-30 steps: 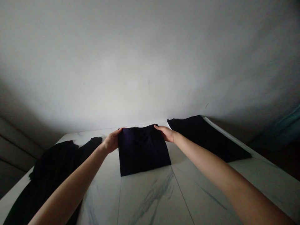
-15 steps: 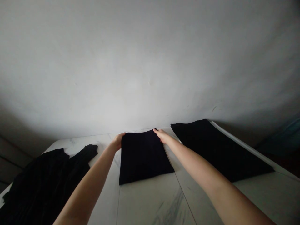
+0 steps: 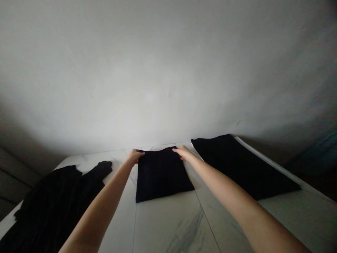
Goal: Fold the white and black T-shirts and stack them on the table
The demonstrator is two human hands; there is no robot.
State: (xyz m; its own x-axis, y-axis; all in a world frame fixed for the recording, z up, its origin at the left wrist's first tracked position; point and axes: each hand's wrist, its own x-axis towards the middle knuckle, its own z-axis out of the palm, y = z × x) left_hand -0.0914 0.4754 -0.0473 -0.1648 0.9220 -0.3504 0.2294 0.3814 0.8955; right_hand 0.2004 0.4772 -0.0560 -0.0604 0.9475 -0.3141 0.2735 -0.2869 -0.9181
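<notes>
A black folded cloth (image 3: 163,177), roughly square, lies flat in the middle of the marbled white table. My left hand (image 3: 134,156) grips its far left corner, thumb on top and the other fingers underneath. At the far right corner my right hand (image 3: 182,152) pinches the cloth in the same way, its lower fingers partly hidden. The kind of garment, if it is one, cannot be made out.
Left of my left arm lies a crumpled black cloth (image 3: 56,200). To the right, a larger black cloth (image 3: 242,168) is spread flat near the table's raised white edge (image 3: 265,158). Behind the marbled table (image 3: 163,225) rises a pale wall (image 3: 158,88).
My left thumb has come over onto the top of the cloth's far left corner. Both hands keep their places at the far corners. The view has shifted slightly.
</notes>
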